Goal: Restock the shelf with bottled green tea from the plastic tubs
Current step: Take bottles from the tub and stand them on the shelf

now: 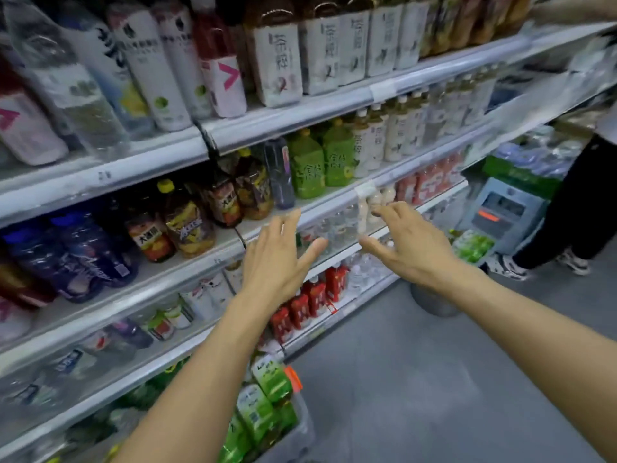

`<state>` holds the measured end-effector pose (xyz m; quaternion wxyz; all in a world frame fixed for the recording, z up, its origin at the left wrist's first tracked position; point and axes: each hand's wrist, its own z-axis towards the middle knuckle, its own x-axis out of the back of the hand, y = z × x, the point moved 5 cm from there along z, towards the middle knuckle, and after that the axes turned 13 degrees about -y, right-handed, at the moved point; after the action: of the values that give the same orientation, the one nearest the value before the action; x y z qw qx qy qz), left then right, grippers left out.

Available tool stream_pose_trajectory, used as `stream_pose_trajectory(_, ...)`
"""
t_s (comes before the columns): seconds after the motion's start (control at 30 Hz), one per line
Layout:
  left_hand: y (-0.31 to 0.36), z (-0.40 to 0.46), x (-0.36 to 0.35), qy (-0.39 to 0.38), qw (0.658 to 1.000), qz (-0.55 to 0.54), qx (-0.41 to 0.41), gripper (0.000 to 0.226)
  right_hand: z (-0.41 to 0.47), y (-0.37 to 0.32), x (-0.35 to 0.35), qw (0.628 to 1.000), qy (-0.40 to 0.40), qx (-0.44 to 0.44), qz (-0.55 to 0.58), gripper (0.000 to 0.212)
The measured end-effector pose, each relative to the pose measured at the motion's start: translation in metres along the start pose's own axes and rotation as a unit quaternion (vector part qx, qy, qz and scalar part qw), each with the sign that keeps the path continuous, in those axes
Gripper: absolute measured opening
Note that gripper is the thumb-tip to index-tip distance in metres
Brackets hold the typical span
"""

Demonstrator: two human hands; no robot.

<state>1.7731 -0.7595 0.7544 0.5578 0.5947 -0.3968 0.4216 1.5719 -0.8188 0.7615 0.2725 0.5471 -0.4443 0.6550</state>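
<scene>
Green-labelled tea bottles (pixel 319 162) on shelf (pixel 334 203); label writing blurred, unreadable.

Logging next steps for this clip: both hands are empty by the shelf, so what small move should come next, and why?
Probably lower a hand to the tub and take a green tea bottle. The left hand and right hand hold nothing, and the tub has bottles.

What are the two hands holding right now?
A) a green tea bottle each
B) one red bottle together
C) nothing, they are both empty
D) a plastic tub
C: the left hand and the right hand are both held out towards the shelf with fingers spread and nothing in them, while the green tea bottles sit in the tub below.
</scene>
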Motion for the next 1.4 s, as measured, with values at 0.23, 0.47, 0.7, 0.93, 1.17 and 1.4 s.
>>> stream_pose_trajectory(0.23,0.056,0.101,-0.071,-0.084,0.996,-0.005,-0.023,0.074,0.034,0.135,-0.022,0.997,-0.031,-0.051,0.051,0.057)
stream_pose_trajectory(0.47,0.114,0.248,-0.158,-0.180,0.982,-0.061,-0.021,0.079,0.110,0.299,-0.051,0.981,-0.127,-0.126,0.069,0.057)
stream_pose_trajectory(0.7,0.177,0.376,-0.240,-0.281,0.942,-0.185,-0.006,0.080,0.186,0.450,-0.058,0.948,-0.212,-0.224,0.078,0.059)
stream_pose_trajectory(0.93,0.217,0.445,-0.346,-0.345,0.896,-0.266,0.082,0.082,0.230,0.577,-0.108,0.919,-0.303,-0.241,0.072,0.062)
stream_pose_trajectory(1.17,0.285,0.500,-0.470,-0.327,0.835,-0.390,0.210,0.073,0.269,0.706,-0.172,0.884,-0.412,-0.215,0.057,0.055)
stream_pose_trajectory(1.4,0.337,0.542,-0.593,-0.303,0.744,-0.471,0.366,0.069,0.313,0.791,-0.246,0.852,-0.484,-0.184,0.077,0.057)
